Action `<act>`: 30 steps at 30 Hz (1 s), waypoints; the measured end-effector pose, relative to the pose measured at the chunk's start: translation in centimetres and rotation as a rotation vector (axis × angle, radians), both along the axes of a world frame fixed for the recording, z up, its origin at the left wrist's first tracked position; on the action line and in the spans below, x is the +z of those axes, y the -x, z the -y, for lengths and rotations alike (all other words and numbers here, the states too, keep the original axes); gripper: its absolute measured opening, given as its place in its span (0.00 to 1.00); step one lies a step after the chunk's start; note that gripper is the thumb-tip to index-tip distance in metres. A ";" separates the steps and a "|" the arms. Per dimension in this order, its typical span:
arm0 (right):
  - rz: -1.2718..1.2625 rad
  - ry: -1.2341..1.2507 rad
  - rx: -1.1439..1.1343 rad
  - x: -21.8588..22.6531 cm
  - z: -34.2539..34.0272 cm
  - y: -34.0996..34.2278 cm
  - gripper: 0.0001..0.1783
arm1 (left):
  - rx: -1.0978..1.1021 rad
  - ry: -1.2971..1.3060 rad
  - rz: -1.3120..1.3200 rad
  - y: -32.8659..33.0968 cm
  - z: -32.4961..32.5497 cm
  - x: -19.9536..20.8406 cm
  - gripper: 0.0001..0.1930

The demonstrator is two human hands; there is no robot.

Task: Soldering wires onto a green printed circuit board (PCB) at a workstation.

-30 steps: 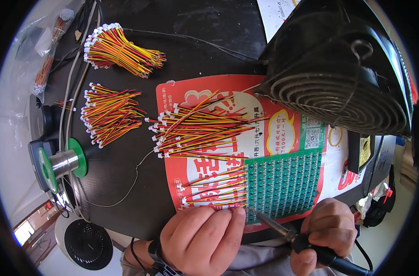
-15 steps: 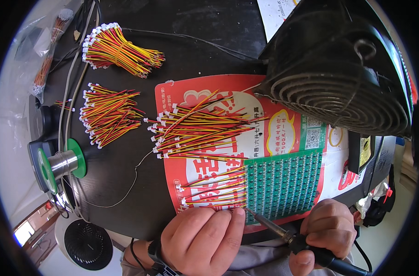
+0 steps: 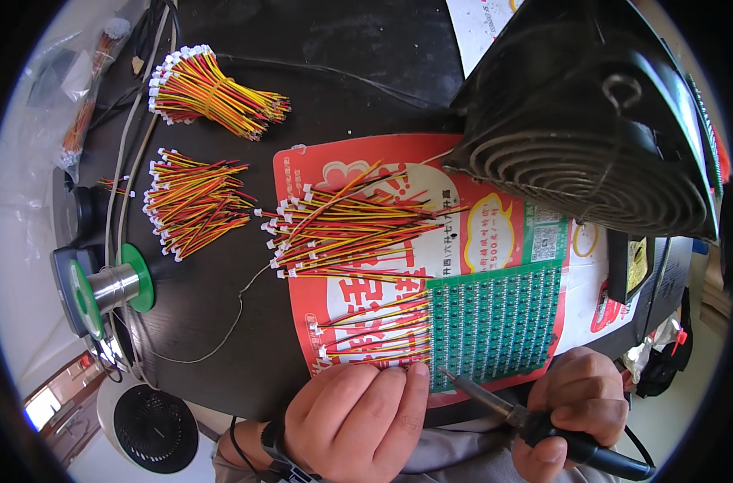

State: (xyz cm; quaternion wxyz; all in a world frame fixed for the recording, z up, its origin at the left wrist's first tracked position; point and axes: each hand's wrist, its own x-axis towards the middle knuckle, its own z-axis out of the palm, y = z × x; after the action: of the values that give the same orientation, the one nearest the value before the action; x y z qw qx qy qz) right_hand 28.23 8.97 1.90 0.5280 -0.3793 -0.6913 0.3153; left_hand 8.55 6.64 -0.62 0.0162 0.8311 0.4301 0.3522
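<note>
My right hand [image 3: 580, 406] is closed around the black handle of a soldering iron [image 3: 495, 401]. Its tip points left, over the lower left part of a green circuit board panel [image 3: 495, 322], a little right of my left fingertips. My left hand [image 3: 358, 419] is closed in a pinch at the panel's left edge, on a thin wire lead mostly hidden by the fingers. Several red, yellow and black wire leads [image 3: 374, 326] with white connectors run to that edge. Above them a loose pile of such leads [image 3: 350, 229] lies on a red and white printed sheet [image 3: 302, 322].
A solder spool [image 3: 113, 288] with green flanges stands at left, its thin strand curving over the dark table [image 3: 213, 302]. A banded bundle of leads [image 3: 217, 92] and another loose pile [image 3: 197, 205] lie at upper left. A black fan [image 3: 584, 153] overhangs the sheet at upper right.
The iron's tip has moved slightly right, away from my left fingertips, and my right hand has tilted a little with it. My left hand keeps its pinch at the panel's edge.
</note>
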 end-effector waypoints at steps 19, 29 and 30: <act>-0.043 -0.148 -0.190 -1.9 1.3 -0.4 0.16 | 0.386 0.321 -0.144 5.0 -4.1 3.3 0.12; 0.040 -0.082 -0.110 -1.1 1.5 -1.0 0.15 | 0.363 0.331 -0.119 4.5 -4.5 2.7 0.10; 0.039 -0.072 -0.118 -1.1 1.5 -0.9 0.15 | 0.368 0.302 -0.108 4.5 -4.5 2.7 0.10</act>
State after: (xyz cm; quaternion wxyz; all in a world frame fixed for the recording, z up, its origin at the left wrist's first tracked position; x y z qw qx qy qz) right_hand 29.17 7.43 0.81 0.5455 -0.4060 -0.6889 0.2511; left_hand 4.07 11.16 2.11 0.0528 0.7446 0.6221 0.2361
